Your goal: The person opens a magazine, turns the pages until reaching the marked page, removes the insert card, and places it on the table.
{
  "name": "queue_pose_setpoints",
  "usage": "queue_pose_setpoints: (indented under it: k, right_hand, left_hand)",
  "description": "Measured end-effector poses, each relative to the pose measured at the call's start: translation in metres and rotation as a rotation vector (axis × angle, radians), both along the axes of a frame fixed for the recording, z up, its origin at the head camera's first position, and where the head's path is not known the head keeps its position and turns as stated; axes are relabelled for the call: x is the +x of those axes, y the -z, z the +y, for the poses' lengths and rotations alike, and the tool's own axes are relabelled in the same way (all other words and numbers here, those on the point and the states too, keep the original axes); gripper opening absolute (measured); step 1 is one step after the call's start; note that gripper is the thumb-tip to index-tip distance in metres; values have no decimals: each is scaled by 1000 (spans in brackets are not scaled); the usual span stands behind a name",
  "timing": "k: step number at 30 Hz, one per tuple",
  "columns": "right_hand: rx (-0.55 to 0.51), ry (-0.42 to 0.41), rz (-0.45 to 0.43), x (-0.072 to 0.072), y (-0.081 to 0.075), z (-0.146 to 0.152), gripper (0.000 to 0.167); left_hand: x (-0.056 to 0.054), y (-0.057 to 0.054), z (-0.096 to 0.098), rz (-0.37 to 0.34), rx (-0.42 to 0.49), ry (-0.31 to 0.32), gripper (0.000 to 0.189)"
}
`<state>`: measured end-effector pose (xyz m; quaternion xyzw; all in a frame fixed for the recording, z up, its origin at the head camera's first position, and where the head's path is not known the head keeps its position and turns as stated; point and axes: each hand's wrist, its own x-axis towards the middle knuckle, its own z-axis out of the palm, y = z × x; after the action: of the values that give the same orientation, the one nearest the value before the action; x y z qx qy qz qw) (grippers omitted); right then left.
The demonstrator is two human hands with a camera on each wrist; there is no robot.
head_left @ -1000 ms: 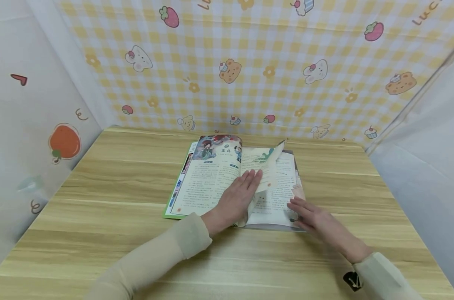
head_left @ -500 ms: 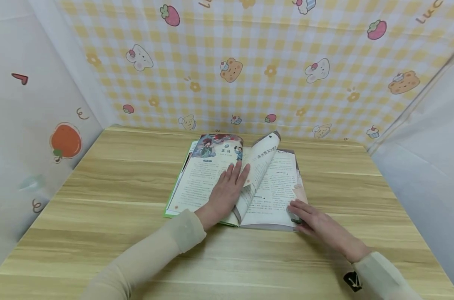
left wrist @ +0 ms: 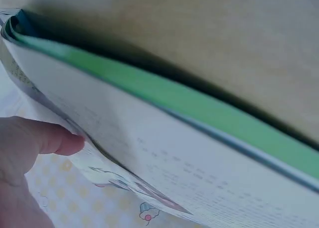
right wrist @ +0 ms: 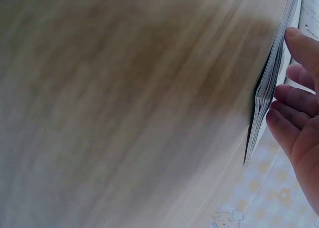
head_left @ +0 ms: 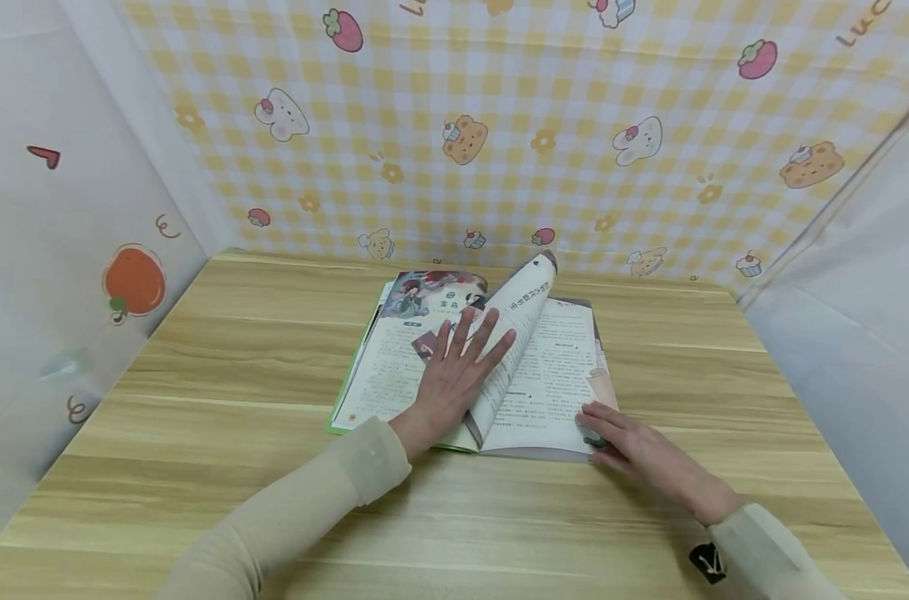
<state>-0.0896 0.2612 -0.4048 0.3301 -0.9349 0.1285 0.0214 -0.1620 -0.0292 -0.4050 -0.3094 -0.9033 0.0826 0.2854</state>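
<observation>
An open magazine (head_left: 555,367) with a green cover edge (left wrist: 164,96) lies on the wooden table. My left hand (head_left: 450,387) rests with spread fingers on a curled page (head_left: 516,325), which leans over to the left with its top corner raised. In the left wrist view the thumb (left wrist: 60,138) lies against the paper. At the lower right corner of the magazine, the relaxed fingers of my right hand (head_left: 637,446) touch the right-hand page. The right wrist view shows those fingertips along the stacked page edges (right wrist: 269,88).
A yellow checked cloth (head_left: 394,108) with cartoon prints hangs behind the table (head_left: 694,350). White sheets (head_left: 42,208) close off both sides. A small black tag (head_left: 706,562) shows by the right sleeve.
My left hand has swept left across the magazine and spread its fingers, turning the page over with it. The right hand has stayed at the lower right corner.
</observation>
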Motion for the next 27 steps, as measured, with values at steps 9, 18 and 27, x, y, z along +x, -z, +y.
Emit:
queue_pose_setpoints:
  k: [9,18,27]
  right_hand:
    - [2,5,-22,0,1,0,48]
    - [5,1,-22,0,0,2,47]
    - [7,-2,-30,0,-1,2,46]
  left_hand:
    - [9,-5,-5,-566,-47,60,60]
    - [14,-5,-7,-646,-75,6,49]
    - [24,-7,-14,-701,-44,-52,52]
